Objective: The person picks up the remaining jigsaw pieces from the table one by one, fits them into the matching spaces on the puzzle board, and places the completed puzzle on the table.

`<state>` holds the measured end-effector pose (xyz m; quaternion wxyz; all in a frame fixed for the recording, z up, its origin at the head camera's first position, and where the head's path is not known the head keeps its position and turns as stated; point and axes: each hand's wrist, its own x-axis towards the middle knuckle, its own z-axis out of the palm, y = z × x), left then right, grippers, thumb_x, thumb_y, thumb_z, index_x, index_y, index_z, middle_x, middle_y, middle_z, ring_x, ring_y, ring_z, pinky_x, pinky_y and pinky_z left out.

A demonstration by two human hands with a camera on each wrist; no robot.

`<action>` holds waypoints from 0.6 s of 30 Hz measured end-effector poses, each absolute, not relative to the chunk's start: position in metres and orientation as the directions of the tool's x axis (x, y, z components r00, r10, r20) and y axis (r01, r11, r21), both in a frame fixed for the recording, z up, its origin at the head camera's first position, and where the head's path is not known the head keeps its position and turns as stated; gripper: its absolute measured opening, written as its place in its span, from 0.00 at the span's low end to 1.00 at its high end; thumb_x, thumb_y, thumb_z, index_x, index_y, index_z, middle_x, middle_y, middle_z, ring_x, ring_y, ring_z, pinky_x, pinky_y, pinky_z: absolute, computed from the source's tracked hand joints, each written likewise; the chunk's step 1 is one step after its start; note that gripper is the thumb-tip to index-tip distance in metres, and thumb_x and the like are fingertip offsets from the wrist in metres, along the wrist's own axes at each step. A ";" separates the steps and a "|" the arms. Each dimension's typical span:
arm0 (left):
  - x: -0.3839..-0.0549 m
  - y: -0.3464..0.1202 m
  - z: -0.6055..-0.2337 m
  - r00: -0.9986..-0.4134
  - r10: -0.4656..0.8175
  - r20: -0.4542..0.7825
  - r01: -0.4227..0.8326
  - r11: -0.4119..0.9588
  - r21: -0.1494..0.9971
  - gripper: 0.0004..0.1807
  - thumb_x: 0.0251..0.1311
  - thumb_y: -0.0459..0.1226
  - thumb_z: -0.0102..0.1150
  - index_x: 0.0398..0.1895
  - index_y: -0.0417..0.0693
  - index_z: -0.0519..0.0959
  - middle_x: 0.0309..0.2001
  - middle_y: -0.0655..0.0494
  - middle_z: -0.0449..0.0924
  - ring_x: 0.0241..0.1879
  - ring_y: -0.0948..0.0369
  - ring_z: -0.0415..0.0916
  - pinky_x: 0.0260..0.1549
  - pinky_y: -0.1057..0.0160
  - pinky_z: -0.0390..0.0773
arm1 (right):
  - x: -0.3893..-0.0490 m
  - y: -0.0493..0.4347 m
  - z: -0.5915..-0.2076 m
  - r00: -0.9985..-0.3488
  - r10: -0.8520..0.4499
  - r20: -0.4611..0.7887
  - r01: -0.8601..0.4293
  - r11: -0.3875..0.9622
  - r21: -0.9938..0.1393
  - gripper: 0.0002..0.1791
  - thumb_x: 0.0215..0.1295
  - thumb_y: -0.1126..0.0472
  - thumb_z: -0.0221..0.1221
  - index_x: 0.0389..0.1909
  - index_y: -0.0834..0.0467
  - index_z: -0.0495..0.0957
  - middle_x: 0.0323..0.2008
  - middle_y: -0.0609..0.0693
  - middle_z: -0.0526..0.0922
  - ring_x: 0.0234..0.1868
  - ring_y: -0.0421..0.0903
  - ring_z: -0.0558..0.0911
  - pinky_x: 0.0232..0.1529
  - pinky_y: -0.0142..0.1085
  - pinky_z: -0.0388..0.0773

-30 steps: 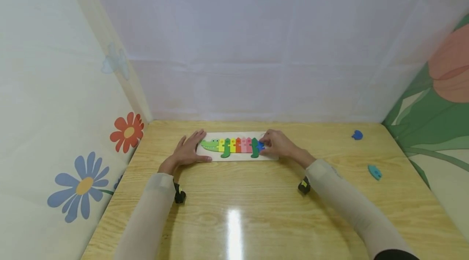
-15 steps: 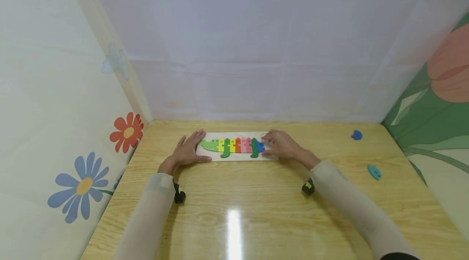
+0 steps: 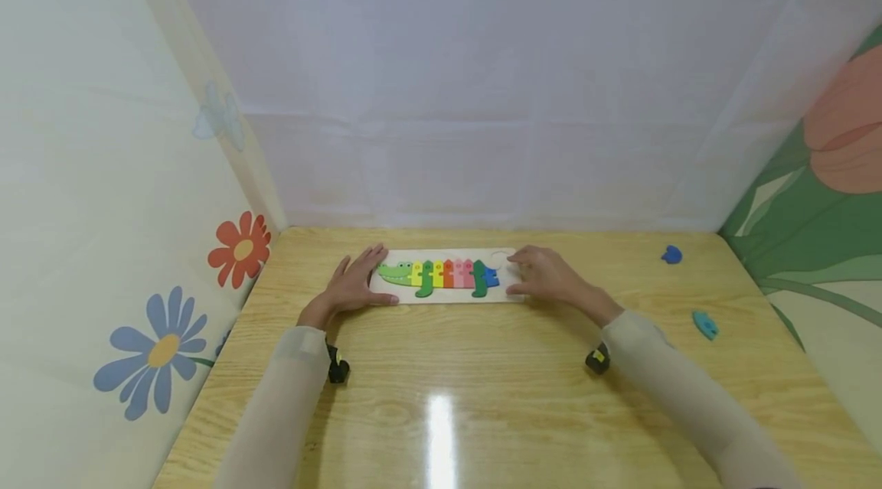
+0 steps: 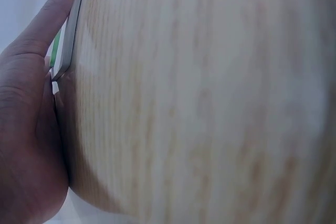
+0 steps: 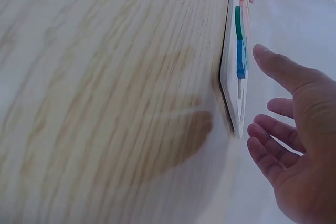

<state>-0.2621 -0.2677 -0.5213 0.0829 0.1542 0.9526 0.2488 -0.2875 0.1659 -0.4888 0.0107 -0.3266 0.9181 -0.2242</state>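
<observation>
A white puzzle board (image 3: 441,254) lies on the table with a crocodile (image 3: 448,273) of coloured pieces in it: a light green head, then yellow, green, orange, pink and dark green parts. At its tail side sits a blue piece (image 3: 491,277), and beyond that a bare outlined recess shows. My left hand (image 3: 353,282) rests on the board's left end, thumb stretched along the front edge and fingers straight at the far corner. Over the right end hovers my right hand (image 3: 544,275), thumb and fingers parted with nothing between them; the right wrist view shows it off the blue piece (image 5: 241,59).
To the right on the wooden table (image 3: 441,351) lie a dark blue piece (image 3: 672,254) near the back and a teal piece (image 3: 705,324) closer in. A white cloth wall (image 3: 441,91) stands behind the table, with flower-printed panels at both sides.
My right hand has let go of the blue piece, spread its fingers and drawn back to the right. The blue piece stays in the board, and my left hand has not moved.
</observation>
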 end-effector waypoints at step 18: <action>-0.262 -0.267 -0.521 -0.938 0.333 -0.093 0.248 0.835 0.492 0.65 0.58 0.63 0.73 0.87 0.45 0.47 0.87 0.45 0.41 0.86 0.46 0.35 0.79 0.35 0.29 | -0.270 0.196 -0.485 -0.821 -0.544 0.174 -0.559 0.704 -0.438 0.37 0.58 0.48 0.78 0.62 0.67 0.82 0.59 0.65 0.85 0.57 0.62 0.85 0.61 0.57 0.81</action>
